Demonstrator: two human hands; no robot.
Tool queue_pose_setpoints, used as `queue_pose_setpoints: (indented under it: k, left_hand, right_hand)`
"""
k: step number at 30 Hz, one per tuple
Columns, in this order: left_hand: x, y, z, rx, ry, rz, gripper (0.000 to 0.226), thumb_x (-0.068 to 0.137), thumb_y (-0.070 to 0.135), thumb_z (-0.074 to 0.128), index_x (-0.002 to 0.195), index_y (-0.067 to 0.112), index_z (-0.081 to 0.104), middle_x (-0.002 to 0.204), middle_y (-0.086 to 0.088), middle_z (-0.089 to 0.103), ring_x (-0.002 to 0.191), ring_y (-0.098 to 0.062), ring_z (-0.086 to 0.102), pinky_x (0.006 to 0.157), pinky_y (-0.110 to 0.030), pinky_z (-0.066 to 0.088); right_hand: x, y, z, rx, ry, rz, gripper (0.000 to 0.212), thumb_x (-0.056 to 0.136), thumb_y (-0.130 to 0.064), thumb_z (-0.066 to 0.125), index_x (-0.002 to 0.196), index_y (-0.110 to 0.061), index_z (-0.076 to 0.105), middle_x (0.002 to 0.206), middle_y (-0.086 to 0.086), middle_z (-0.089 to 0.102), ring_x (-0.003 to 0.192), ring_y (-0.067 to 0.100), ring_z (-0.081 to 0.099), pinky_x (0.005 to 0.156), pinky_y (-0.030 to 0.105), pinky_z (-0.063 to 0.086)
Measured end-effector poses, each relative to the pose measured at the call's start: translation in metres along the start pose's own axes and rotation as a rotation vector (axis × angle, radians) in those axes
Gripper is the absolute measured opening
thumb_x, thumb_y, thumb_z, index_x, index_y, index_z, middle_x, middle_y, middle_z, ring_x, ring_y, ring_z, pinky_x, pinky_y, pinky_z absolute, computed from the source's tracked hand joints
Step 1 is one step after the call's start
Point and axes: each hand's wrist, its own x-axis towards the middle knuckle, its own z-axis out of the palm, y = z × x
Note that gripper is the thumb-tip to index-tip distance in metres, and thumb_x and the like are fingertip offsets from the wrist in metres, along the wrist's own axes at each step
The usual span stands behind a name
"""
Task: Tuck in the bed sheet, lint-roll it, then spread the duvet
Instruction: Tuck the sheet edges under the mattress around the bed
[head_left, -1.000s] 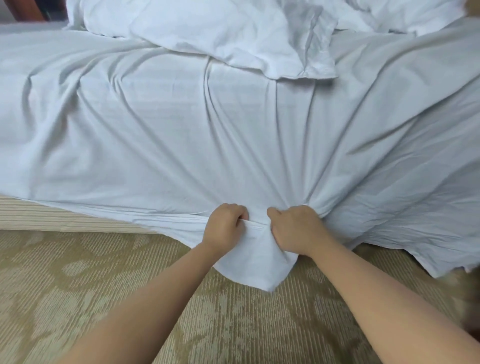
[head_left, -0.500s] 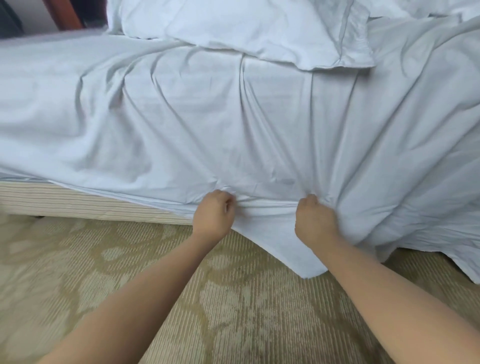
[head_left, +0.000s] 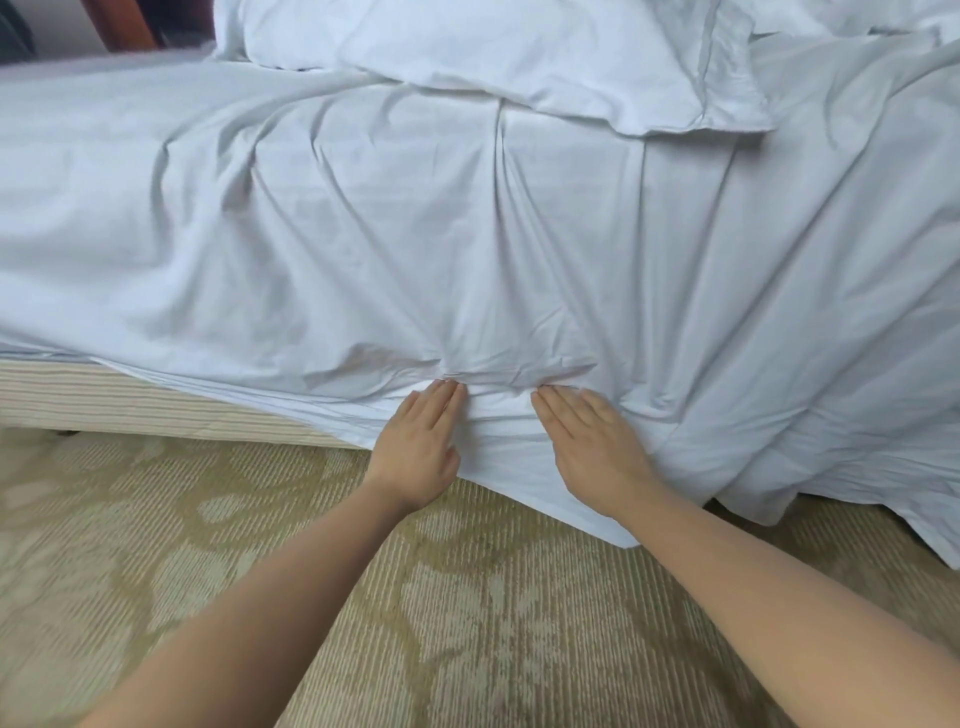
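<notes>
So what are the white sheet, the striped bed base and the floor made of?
The sheet looks like thin woven cotton or a cotton blend, matte: it creases softly. The striped bed base seems upholstered in ribbed fabric. The floor is carpet, beige-green with a pale pattern and a corded, low-pile look. Exact fibres cannot be told.
</notes>
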Motion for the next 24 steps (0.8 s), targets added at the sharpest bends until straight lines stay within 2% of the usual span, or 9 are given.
queue_pose_setpoints:
  k: [1, 3, 6, 8, 13, 17, 20, 24]
  left_hand:
    - [-0.001, -0.001, 0.0, 0.015, 0.006, 0.01, 0.065, 0.074, 0.023, 0.051, 0.135, 0.0, 0.049, 0.135, -0.016, 0.054, 0.125, -0.031, 0.052, 0.11, -0.04, 0.032]
    - [0.002, -0.001, -0.001, 0.031, 0.053, 0.02, 0.062, 0.076, 0.024, 0.045, 0.133, 0.001, 0.051, 0.131, -0.015, 0.056, 0.121, -0.031, 0.052, 0.108, -0.041, 0.033]
    - [0.014, 0.002, -0.006, 0.005, 0.159, 0.017, 0.059, 0.073, 0.013, 0.055, 0.129, -0.004, 0.053, 0.122, -0.021, 0.056, 0.11, -0.034, 0.046, 0.102, -0.046, 0.038]
    - [0.016, 0.006, -0.008, 0.025, 0.157, 0.01, 0.063, 0.071, 0.014, 0.06, 0.131, -0.005, 0.051, 0.124, -0.022, 0.055, 0.115, -0.033, 0.042, 0.103, -0.048, 0.039]
    - [0.009, 0.0, -0.008, 0.113, 0.141, 0.016, 0.066, 0.072, 0.019, 0.055, 0.133, -0.004, 0.05, 0.129, -0.02, 0.055, 0.124, -0.031, 0.04, 0.109, -0.042, 0.026]
    - [0.011, 0.004, -0.006, 0.045, 0.167, -0.03, 0.066, 0.071, 0.011, 0.058, 0.134, -0.007, 0.047, 0.131, -0.024, 0.053, 0.128, -0.034, 0.04, 0.11, -0.038, 0.029]
    - [0.014, 0.01, -0.001, -0.053, 0.135, -0.083, 0.068, 0.071, 0.005, 0.057, 0.135, -0.012, 0.041, 0.135, -0.032, 0.046, 0.129, -0.043, 0.044, 0.103, -0.043, 0.042]
    - [0.015, 0.001, 0.003, -0.02, 0.091, -0.033, 0.061, 0.075, 0.01, 0.043, 0.132, -0.012, 0.045, 0.135, -0.03, 0.047, 0.128, -0.042, 0.043, 0.109, -0.048, 0.034]
  right_hand:
    - [0.0, 0.001, 0.0, 0.0, -0.001, -0.018, 0.055, 0.082, -0.017, 0.034, 0.13, 0.001, 0.056, 0.131, 0.015, 0.058, 0.119, 0.029, 0.058, 0.106, 0.039, 0.027]
    - [0.005, 0.001, -0.005, -0.021, 0.041, -0.046, 0.053, 0.082, -0.015, 0.034, 0.127, -0.001, 0.059, 0.128, 0.013, 0.06, 0.116, 0.028, 0.059, 0.102, 0.038, 0.032]
    - [0.015, 0.001, -0.013, -0.001, 0.063, 0.02, 0.05, 0.08, -0.014, 0.037, 0.121, -0.001, 0.062, 0.119, 0.012, 0.064, 0.106, 0.027, 0.062, 0.095, 0.036, 0.035]
    - [0.016, -0.002, -0.01, -0.008, 0.025, 0.089, 0.051, 0.081, -0.014, 0.034, 0.122, 0.0, 0.062, 0.12, 0.013, 0.065, 0.107, 0.028, 0.064, 0.098, 0.036, 0.032]
    - [0.019, -0.011, -0.005, 0.028, -0.031, 0.192, 0.055, 0.086, -0.025, 0.032, 0.13, 0.0, 0.056, 0.131, 0.012, 0.059, 0.12, 0.024, 0.058, 0.108, 0.037, 0.025]
    - [0.032, -0.008, -0.013, 0.079, 0.014, 0.241, 0.05, 0.09, -0.025, 0.054, 0.137, -0.008, 0.05, 0.138, 0.006, 0.055, 0.126, 0.02, 0.052, 0.11, 0.036, 0.032]
    - [0.046, -0.005, -0.018, 0.101, -0.031, 0.257, 0.047, 0.1, -0.028, 0.037, 0.145, -0.016, 0.038, 0.145, -0.002, 0.045, 0.134, 0.016, 0.04, 0.112, 0.033, 0.023]
    - [0.062, -0.006, -0.013, 0.151, -0.031, 0.329, 0.042, 0.098, -0.028, 0.033, 0.138, -0.02, 0.045, 0.138, -0.005, 0.051, 0.129, 0.014, 0.043, 0.106, 0.03, 0.025]
